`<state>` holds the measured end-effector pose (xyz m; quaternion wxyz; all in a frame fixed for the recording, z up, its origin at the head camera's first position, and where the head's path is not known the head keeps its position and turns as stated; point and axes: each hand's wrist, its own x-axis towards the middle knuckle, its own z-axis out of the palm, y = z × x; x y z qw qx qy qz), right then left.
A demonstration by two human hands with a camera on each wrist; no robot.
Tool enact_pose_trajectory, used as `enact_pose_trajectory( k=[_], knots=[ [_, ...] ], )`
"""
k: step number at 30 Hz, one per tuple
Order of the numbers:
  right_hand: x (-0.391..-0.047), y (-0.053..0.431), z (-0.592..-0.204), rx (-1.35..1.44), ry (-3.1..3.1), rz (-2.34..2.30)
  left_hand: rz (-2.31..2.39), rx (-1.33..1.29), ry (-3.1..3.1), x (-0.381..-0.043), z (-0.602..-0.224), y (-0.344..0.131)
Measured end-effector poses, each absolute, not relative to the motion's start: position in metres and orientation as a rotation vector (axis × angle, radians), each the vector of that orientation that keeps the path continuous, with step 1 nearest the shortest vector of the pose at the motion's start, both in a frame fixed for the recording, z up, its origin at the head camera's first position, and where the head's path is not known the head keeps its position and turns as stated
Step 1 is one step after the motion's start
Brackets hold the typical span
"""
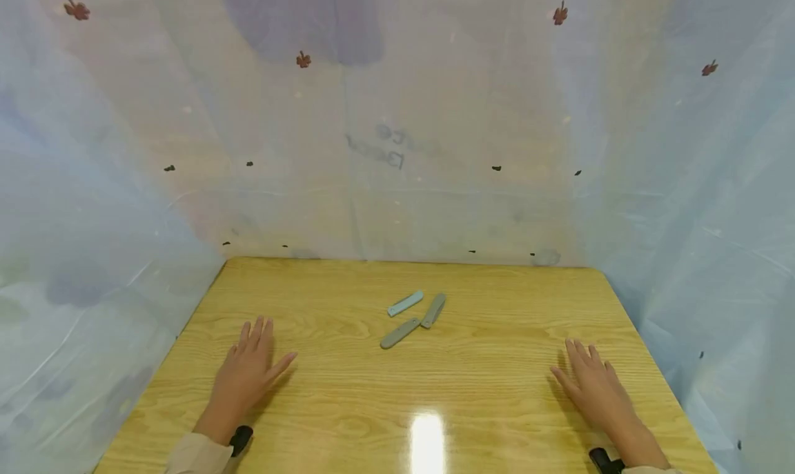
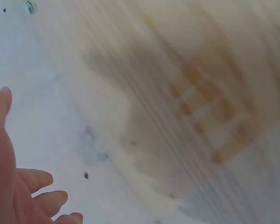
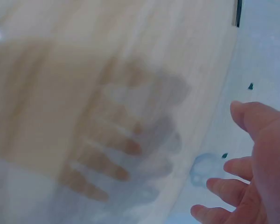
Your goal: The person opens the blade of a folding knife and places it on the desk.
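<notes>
Three slim folded pocket knives lie near the middle of the wooden table (image 1: 348,405) in the head view. One is a light blue knife (image 1: 405,303); just below it is a grey-green knife (image 1: 400,333), and to the right a second grey-green knife (image 1: 433,311). The ends of the two grey-green ones nearly meet. My left hand (image 1: 247,370) is held over the table's left side, fingers extended and thumb apart. On the right side, my right hand (image 1: 595,391) has its fingers extended too. Neither hand touches a knife. Both wrist views show empty fingers above the glossy tabletop.
A pale plastic sheet (image 1: 397,212) hangs behind the table's back edge and along both sides. Dark wristbands, a left band (image 1: 241,441) and a right band (image 1: 606,461), sit on the wrists. A bright light reflection lies on the tabletop near the front.
</notes>
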<state>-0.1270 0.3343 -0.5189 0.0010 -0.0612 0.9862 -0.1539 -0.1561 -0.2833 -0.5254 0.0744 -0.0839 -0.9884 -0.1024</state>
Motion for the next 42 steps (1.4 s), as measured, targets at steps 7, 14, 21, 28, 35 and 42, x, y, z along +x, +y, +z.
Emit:
enact_pose_trajectory(
  k=[7,14,21,28,35,42],
  knots=[
    [-0.142,0.312,-0.510,-0.349,3.193,-0.422,-0.351,-0.365,-2.889,-0.157,-0.512,-0.257],
    [-0.156,0.287,-0.504,-0.546,3.318,-0.387,-0.353,-0.432,-2.727,-0.161,-0.507,-0.229],
    [-0.174,0.263,-0.501,-0.647,3.303,-0.362,-0.488,-0.450,-2.727,-0.163,-0.506,-0.202],
    [-0.192,0.238,-0.502,-0.758,3.256,-0.368,-0.662,-0.437,-2.789,-0.172,-0.512,-0.178],
    [-0.207,0.206,-0.505,-0.809,3.145,-0.452,-0.883,-0.390,-2.892,-0.180,-0.522,-0.158],
    [-0.225,0.172,-0.508,-0.935,2.994,-0.578,-1.081,-0.398,-2.922,-0.184,-0.527,-0.136]
  ],
)
